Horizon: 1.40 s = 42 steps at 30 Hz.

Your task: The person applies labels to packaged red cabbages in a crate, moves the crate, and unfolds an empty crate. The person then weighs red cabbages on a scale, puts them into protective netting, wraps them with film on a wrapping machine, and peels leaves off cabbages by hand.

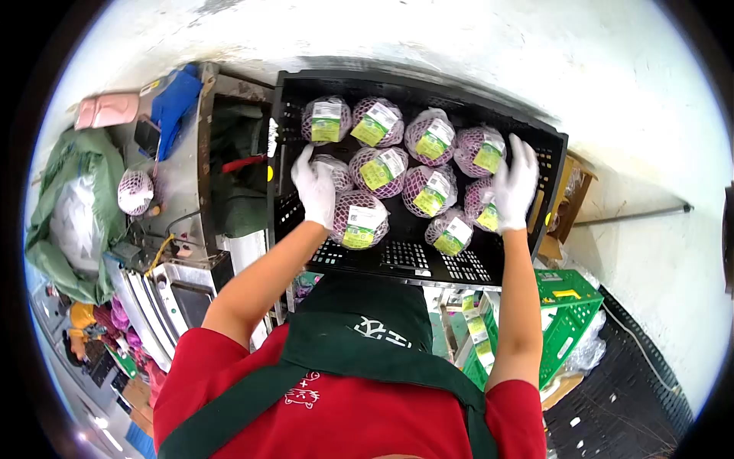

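Note:
Both hands wear white gloves and reach into a black plastic crate point(382, 264) holding several round purple vegetables in white netting, each with a green-and-white label. At the crate's left side, my left hand point(315, 190) has its fingers stretched out against a netted purple vegetable point(336, 173), partly covering it. Another netted vegetable point(361, 219) lies just beside its wrist. Along the right side, my right hand point(517, 183) is open with straight fingers, alongside a netted vegetable point(479, 205). One more netted vegetable point(480, 151) sits by its fingertips. The kind of vegetable is unclear through the netting.
A metal bench point(180, 145) at left bears a loose netted vegetable point(135, 192) and a blue cloth point(176, 107). Beside it is a green sack point(73, 206). A green crate point(567, 306) and a strip of labels point(479, 336) are low right. A white wall point(612, 84) rises behind.

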{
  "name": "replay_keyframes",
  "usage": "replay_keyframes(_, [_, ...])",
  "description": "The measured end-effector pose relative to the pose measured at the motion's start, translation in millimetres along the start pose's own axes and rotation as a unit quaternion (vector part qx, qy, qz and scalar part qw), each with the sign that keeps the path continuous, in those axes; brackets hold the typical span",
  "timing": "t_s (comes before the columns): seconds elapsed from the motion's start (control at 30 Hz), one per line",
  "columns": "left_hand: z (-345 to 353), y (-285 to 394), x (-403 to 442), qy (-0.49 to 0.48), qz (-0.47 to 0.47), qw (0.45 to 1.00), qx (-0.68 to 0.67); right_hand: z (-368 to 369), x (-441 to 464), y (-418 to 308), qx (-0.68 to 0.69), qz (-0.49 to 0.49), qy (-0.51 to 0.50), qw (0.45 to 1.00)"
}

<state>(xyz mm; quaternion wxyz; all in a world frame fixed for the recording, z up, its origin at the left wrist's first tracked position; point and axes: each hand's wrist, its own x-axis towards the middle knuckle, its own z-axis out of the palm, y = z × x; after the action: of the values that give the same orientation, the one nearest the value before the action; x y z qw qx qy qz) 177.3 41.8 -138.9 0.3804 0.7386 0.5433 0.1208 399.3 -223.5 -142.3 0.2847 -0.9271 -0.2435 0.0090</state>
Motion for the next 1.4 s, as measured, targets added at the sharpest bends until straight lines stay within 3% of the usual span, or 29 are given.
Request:
replay_keyframes(0.03, [-0.9,-24.9,-6.0,0.017,-0.117,0.992,0.047,-18.0,-4.8,1.5,-0.019,0.009,0.019,1.0])
replay_keyframes(0.1, [17.1,-77.5,-5.7,-0.071,-0.219,0.964,-0.132,-44.3,-19.9,16.5,-0.05,0.039,0.067,0.996])
replay_keyframes(0.13, [18.8,-23.5,-13.1,-0.017,-0.273,0.96,-0.063,-51.1,-32.6,29.2,-0.106,0.071,0.101,0.987])
replay_keyframes(0.17, [16.8,-22.2,-13.7,-0.025,-0.269,0.961,-0.066,-55.0,-48.0,47.8,-0.167,0.11,0.112,0.974])
replay_keyframes(0.23, [10.5,-31.7,-6.2,-0.109,-0.293,0.917,-0.246,-60.7,-75.4,71.5,-0.153,0.252,0.085,0.952])
replay_keyframes(0.27, [4.5,-52.1,-6.0,-0.149,-0.147,0.926,-0.314,-50.7,-98.2,110.2,-0.042,0.316,-0.005,0.948])
replay_keyframes(0.3, [-10.5,-32.3,-4.1,-0.169,-0.074,0.96,-0.213,-48.5,-114.1,145.5,0.072,0.373,-0.091,0.92])
replay_keyframes(0.33, [-16.7,2.4,-10.7,0.001,0.153,0.988,-0.016,-55.8,-113.8,130.9,0.099,0.368,-0.072,0.922])
replay_keyframes(0.37, [-32.3,43.7,-6.0,0.014,0.278,0.96,0.041,-55.6,-111.2,107.4,0.129,0.36,-0.055,0.922])
replay_keyframes(0.43, [-22.5,34.9,28.1,-0.086,0.364,0.926,0.05,-52.1,-112.1,104.4,0.22,0.382,-0.029,0.897])
replay_keyframes(0.53, [21.6,-9.3,68.1,-0.344,0.287,0.827,0.339,-48.7,-106.4,97.3,0.241,0.398,-0.015,0.885])
replay_keyframes(0.57, [29.9,-2.2,73.3,-0.422,0.182,0.828,0.321,-51.1,-110.2,97.5,0.237,0.403,-0.008,0.884])
replay_keyframes(0.6, [50.4,-49.0,98.5,-0.394,0.118,0.88,0.237,-50.9,-110.8,97.7,0.229,0.396,-0.004,0.889])
replay_keyframes(0.67, [61.2,-57.3,102.9,-0.311,0.117,0.917,0.219,-52.6,-108.2,97.0,0.224,0.401,-0.013,0.888])
replay_keyframes(0.7, [49.1,-21.2,80.4,-0.34,0.096,0.897,0.264,-53.6,-107.5,96.6,0.22,0.407,-0.019,0.886])
replay_keyframes(0.77, [20.7,7.2,52.1,-0.365,0.134,0.91,0.147,-53.0,-107.9,100.8,0.256,0.41,-0.025,0.875])
replay_keyframes(0.83, [-22.1,37.2,38.2,-0.176,0.405,0.871,0.214,-54.5,-106.7,100.5,0.321,0.414,-0.028,0.852])
replay_keyframes(0.9, [-60.8,71.8,24.2,0.001,0.399,0.893,0.209,-52.8,-105.9,103.5,0.35,0.411,-0.03,0.841])
replay_keyframes(0.97, [-79.9,18.7,37.1,0.059,0.299,0.934,0.189,-53.7,-105.2,105.2,0.374,0.433,-0.042,0.819])
replay_keyframes(1.0, [-90.7,-30.7,60.0,-0.076,0.083,0.992,0.063,-55.1,-105.3,105.5,0.362,0.431,-0.048,0.825])
replay_keyframes(1.03, [-97.7,-67.2,76.0,-0.206,-0.139,0.967,-0.064,-55.6,-105.2,105.3,0.352,0.429,-0.054,0.83])
replay_keyframes(1.13, [-81.7,-48.6,49.0,-0.114,-0.113,0.98,-0.115,-56.1,-101.1,104.2,0.358,0.458,-0.056,0.812])
replay_keyframes(1.17, [-82.4,-43.4,55.2,-0.121,-0.104,0.98,-0.116,-56.5,-100.0,103.6,0.357,0.471,-0.061,0.804])
replay_keyframes(1.23, [-87.6,-40.3,73.8,-0.175,-0.227,0.954,-0.089,-66.3,-91.4,99.0,0.321,0.456,-0.088,0.825])
replay_keyframes(1.3, [-94.0,-42.4,92.5,-0.206,-0.207,0.953,-0.087,-89.8,-85.1,88.3,0.311,0.471,-0.116,0.818])
replay_keyframes(1.4, [-124.5,17.0,85.6,-0.242,-0.214,0.936,-0.139,-164.3,-80.7,51.7,0.308,0.453,-0.104,0.83])
